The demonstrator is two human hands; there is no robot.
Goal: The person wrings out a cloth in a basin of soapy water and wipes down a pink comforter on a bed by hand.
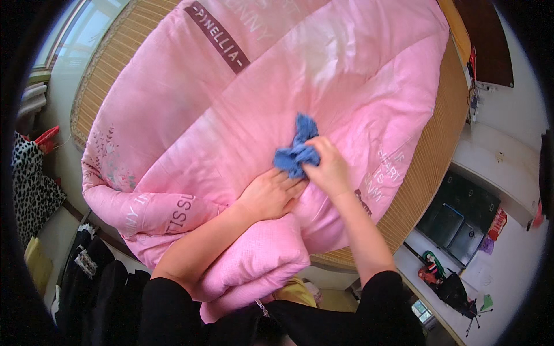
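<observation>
A thick pink quilt (190, 155) with printed lettering and flowers spreads out in front of me, its near part bunched up against my body. My left hand (271, 195) lies flat on the quilt, fingers stretched toward the right and their tips close to a crumpled blue cloth (297, 154). That cloth is pinched in my right hand (330, 170), just above or against the quilt; exact contact is hard to tell. Part of the cloth sticks up past the fingers. A pale, whitish patch shows on the quilt beyond the cloth.
Under the quilt is a bed with a tan woven mat (124, 49). To the right, a white desk (450, 305) bears a dark case and small items. Dark clothes (104, 282) and a spotted black-and-white fabric (34, 184) are at the left, below a window (69, 29).
</observation>
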